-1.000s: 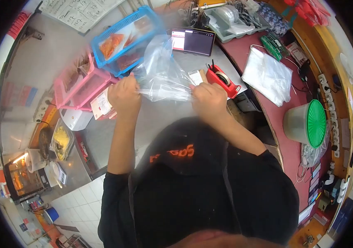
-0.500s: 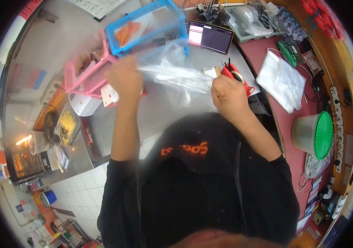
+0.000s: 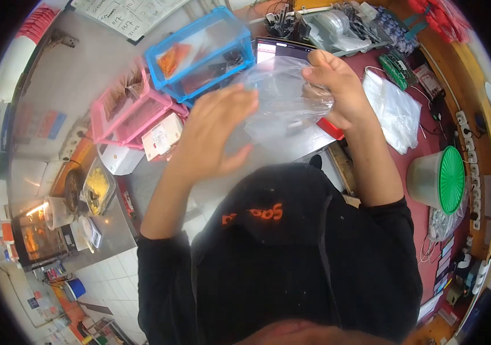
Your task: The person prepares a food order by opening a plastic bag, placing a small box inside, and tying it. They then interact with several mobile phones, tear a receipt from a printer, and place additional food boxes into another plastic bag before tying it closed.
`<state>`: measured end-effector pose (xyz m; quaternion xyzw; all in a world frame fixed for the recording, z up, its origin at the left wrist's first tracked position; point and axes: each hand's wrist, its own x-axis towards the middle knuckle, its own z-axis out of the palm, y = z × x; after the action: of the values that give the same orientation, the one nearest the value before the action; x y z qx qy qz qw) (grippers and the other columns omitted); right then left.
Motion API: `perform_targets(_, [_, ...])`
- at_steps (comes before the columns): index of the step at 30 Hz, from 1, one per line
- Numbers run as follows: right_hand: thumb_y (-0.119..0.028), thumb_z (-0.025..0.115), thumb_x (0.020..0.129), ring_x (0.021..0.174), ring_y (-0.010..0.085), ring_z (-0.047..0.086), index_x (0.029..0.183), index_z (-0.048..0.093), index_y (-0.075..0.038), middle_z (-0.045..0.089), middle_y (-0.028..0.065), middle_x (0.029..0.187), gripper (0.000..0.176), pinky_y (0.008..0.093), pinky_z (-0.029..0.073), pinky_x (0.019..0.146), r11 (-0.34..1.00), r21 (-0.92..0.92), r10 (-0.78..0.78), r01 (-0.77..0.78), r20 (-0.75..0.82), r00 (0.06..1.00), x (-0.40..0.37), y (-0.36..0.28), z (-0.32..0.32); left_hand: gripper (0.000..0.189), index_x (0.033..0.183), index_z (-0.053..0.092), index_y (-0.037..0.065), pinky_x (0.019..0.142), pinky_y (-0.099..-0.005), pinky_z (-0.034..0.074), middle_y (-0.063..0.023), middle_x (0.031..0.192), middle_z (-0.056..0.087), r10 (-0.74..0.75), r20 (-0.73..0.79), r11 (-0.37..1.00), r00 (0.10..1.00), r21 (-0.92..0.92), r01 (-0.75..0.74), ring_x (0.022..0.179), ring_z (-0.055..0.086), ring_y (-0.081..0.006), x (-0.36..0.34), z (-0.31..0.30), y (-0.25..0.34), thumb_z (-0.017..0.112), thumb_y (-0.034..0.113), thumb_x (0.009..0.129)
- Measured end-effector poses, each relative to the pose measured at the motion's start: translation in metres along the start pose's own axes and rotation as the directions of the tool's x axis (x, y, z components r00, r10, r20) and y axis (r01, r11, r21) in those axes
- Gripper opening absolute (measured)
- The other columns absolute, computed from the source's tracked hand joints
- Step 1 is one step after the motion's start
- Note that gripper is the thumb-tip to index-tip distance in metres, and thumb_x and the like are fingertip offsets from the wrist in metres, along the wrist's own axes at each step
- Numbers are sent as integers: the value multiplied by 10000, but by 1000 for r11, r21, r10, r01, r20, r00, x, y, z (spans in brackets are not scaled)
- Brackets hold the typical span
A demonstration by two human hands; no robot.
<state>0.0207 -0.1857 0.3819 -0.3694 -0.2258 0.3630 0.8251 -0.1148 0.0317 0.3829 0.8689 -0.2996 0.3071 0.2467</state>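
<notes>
My right hand (image 3: 334, 92) grips a clear plastic bag (image 3: 280, 103), my left hand (image 3: 216, 135) spread open beside it; best I keep the film taut and part it gently.

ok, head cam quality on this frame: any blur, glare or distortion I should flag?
Head view: strong fisheye, black vignette at the corners, straight edges bowed; left hand is blurred soft, right hand sharper; clear plastic bag has a pale sheen, nothing blown out; green lid at the right reads crisp.
</notes>
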Motion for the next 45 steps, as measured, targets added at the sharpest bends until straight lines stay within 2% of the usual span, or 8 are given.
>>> perform_targets(15, [-40,549,874,550,70,466,707,420,-165,488,-35,674,246,231,395,489,867,489,-134,92,51,990,4,24,2,371,1043,577,28,735,-367,479,-77,948,620,-323,435,743,840,-433,510,844,601,-208,-4,102,-11,704,196,738])
perform_targets(17, [-70,516,907,638,83,508,832,474,-124,514,-4,763,101,233,438,577,905,357,-231,230,-42,972,2,20,-11,229,972,609,19,691,-334,472,-75,861,625,-557,-76,613,827,-709,348,773,590,-157,-34,130,-30,629,200,833])
perform_targets(22, [-162,620,859,1039,196,509,1070,568,-52,545,98,1070,244,278,385,907,556,-771,-699,310,-231,677,-2,-4,-22,336,765,586,23,562,-240,398,-25,650,530,-638,134,426,758,-759,492,605,492,-83,-20,50,-42,408,214,976])
perform_targets(24, [-187,678,811,1174,238,459,1186,541,-36,530,140,1204,427,302,354,974,-3,-850,-508,527,455,732,-8,-25,-7,386,655,492,43,514,-250,356,-6,576,451,-409,178,719,895,-541,436,536,417,-83,-9,26,-49,409,237,978])
perform_targets(28, [-181,628,844,896,147,593,1049,610,39,646,78,970,301,302,451,842,291,-948,138,126,172,975,4,-15,12,433,637,459,23,504,-269,336,-7,551,402,-370,229,559,900,-719,413,528,371,-94,6,4,-44,461,302,968])
perform_targets(34, [-117,536,892,716,143,634,1012,604,78,650,103,840,238,262,499,637,923,-369,221,-107,282,934,13,-13,0,258,753,566,6,528,-238,362,21,678,524,-549,169,563,818,-649,512,582,435,-58,12,-19,-48,505,170,942])
perform_targets(36, [-95,496,898,658,106,587,986,620,56,630,67,743,214,259,476,582,878,-454,247,-152,158,956,16,-13,5,190,777,569,14,525,-202,343,64,692,502,-691,318,196,649,-782,592,578,413,-28,15,-21,-48,494,98,930])
perform_targets(45, [-15,438,785,578,180,502,780,565,24,535,131,627,133,329,416,605,378,-926,300,-5,117,947,-6,-37,29,169,640,450,43,476,-241,261,51,574,354,-633,253,635,732,-371,678,553,312,-27,15,-34,-36,442,31,808])
